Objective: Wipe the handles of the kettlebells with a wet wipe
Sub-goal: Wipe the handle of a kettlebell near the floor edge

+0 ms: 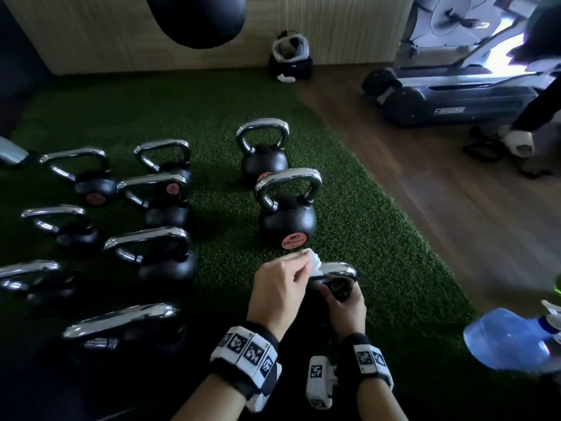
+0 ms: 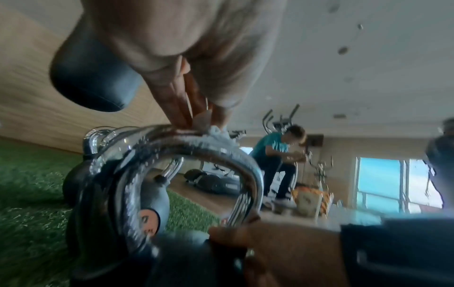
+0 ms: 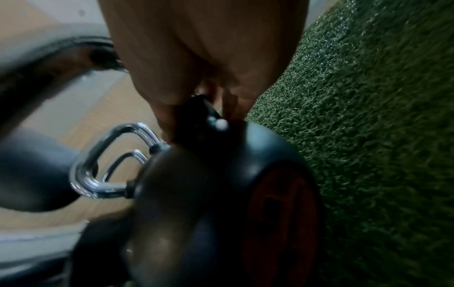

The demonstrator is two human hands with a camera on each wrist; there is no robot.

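Observation:
The black kettlebell (image 3: pixel 216 198) closest to me stands on the green turf (image 1: pixel 379 238). My left hand (image 1: pixel 299 268) pinches a white wet wipe (image 1: pixel 314 262) and presses it on the top of the chrome handle (image 1: pixel 338 268). In the left wrist view the wipe (image 2: pixel 217 131) sits under my fingertips (image 2: pixel 179 118) on the handle (image 2: pixel 191 149). My right hand (image 1: pixel 340 294) grips the handle's right leg where it meets the ball. The ball is mostly hidden under my hands in the head view.
Several more kettlebells (image 1: pixel 151 256) stand to the left, and two (image 1: pixel 287 220) just ahead. A punching bag (image 1: pixel 197 16) hangs above. On the wood floor to the right are a treadmill (image 1: pixel 455 95), another person's leg (image 1: pixel 534 110) and a blue bottle (image 1: pixel 510 341).

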